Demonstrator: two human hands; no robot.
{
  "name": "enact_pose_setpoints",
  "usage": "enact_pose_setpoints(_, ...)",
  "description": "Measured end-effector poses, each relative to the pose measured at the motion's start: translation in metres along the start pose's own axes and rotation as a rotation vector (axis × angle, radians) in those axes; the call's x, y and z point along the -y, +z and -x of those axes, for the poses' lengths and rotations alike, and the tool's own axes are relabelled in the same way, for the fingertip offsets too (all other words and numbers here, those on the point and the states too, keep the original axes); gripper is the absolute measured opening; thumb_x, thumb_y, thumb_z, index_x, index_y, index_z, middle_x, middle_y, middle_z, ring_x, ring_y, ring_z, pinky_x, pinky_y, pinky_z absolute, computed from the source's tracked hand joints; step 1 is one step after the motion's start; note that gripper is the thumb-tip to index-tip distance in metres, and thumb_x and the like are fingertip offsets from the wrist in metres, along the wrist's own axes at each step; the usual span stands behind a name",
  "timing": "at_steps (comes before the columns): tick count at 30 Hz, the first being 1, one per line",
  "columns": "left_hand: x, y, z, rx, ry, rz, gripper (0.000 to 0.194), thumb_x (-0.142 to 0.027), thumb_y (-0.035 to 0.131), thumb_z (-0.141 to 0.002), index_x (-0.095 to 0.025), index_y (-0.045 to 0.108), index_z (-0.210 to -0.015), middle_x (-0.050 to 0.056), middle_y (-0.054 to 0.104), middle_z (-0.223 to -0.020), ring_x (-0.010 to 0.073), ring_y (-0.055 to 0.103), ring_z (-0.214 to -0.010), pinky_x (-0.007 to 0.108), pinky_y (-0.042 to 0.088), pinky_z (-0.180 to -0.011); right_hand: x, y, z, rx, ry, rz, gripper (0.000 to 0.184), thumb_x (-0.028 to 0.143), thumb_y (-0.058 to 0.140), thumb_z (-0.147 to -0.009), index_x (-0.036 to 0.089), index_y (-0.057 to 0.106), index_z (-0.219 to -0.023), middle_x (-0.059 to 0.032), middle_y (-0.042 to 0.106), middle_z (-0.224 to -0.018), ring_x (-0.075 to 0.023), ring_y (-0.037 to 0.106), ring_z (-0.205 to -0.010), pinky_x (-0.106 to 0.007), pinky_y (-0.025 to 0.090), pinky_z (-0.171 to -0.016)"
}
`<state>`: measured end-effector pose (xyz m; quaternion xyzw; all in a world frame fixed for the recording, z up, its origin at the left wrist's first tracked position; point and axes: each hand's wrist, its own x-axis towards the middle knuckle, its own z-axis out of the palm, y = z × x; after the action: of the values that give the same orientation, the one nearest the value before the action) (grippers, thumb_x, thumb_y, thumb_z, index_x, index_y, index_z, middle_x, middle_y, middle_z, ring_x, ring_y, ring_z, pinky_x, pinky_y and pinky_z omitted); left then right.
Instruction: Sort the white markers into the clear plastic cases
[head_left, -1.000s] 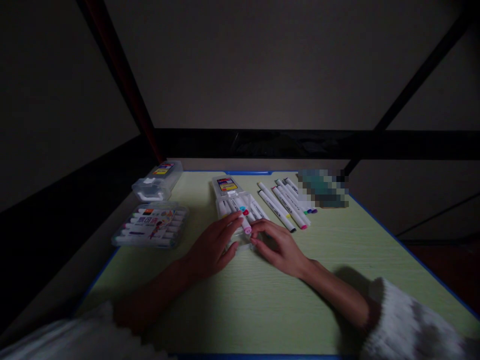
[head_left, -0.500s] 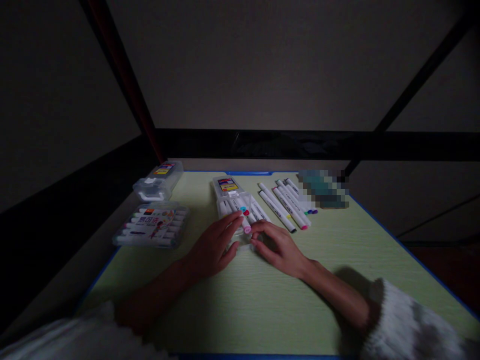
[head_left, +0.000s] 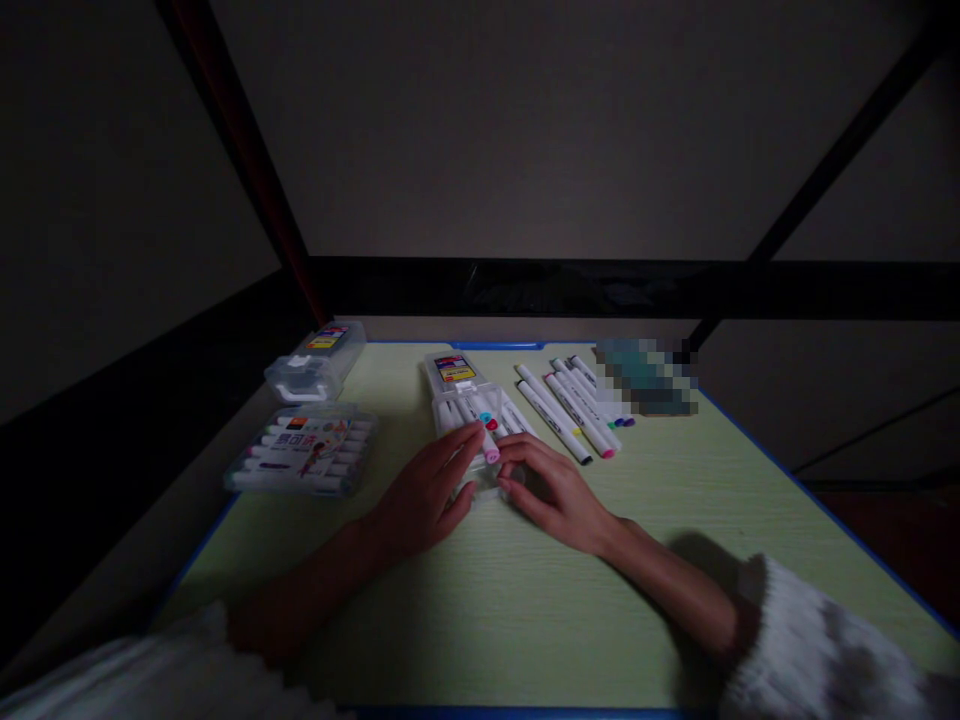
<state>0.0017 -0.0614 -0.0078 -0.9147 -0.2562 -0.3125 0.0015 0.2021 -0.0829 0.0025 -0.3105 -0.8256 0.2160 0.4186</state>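
Note:
A clear plastic marker case (head_left: 459, 378) stands open in the middle of the table, with white markers lying in it. One marker with a pink end (head_left: 491, 455) points toward me, beside blue and red ends. My left hand (head_left: 427, 490) is at the case's left side; its outstretched fingertips touch the pink-ended marker and its thumb is held apart below. On the other side, my right hand (head_left: 559, 495) has its fingers curled and thumb tip close to them, at the near right edge of the case. The fingers partly hide that edge.
Several loose white markers (head_left: 570, 410) lie right of the case. At the left are a full marker case (head_left: 311, 452) and another clear case (head_left: 326, 355) behind it. A pixelated greenish object (head_left: 645, 375) lies at the back right. The green table (head_left: 525, 620) has blue edges.
My right hand's fingers have shifted slightly up and left, closer to the pink-ended marker. The left hand has hardly moved, and the loose markers are unchanged.

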Motion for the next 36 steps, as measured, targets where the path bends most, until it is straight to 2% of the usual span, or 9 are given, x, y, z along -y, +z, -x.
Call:
enact_pose_setpoints(19,0.0034,0.0021,0.0011,-0.033,0.028,0.074,0.056,-0.007,0.045,-0.082,-0.018,0.028,-0.134,0.017,0.037,-0.134,0.0245,0.039,-0.125,0.041,0.041,-0.099,0.0009,-0.0004,-0.0004,0.017,-0.003,-0.015,0.016,0.014,0.048,-0.084,0.02,0.05,-0.099,-0.009,0.055,-0.104,-0.0186,0.053,-0.097,-0.036,0.046,-0.084)
enact_pose_setpoints(36,-0.0006,-0.0008,-0.0011,-0.011,0.003,0.073,0.057,-0.007,0.043,-0.082,-0.016,0.024,-0.136,0.017,0.039,-0.134,0.0239,0.038,-0.126,0.04,0.039,-0.102,-0.0013,0.0008,0.0007,0.022,0.022,0.031,0.027,0.014,0.049,-0.084,0.02,0.051,-0.11,-0.0093,0.055,-0.107,-0.0201,0.053,-0.099,-0.038,0.045,-0.084)
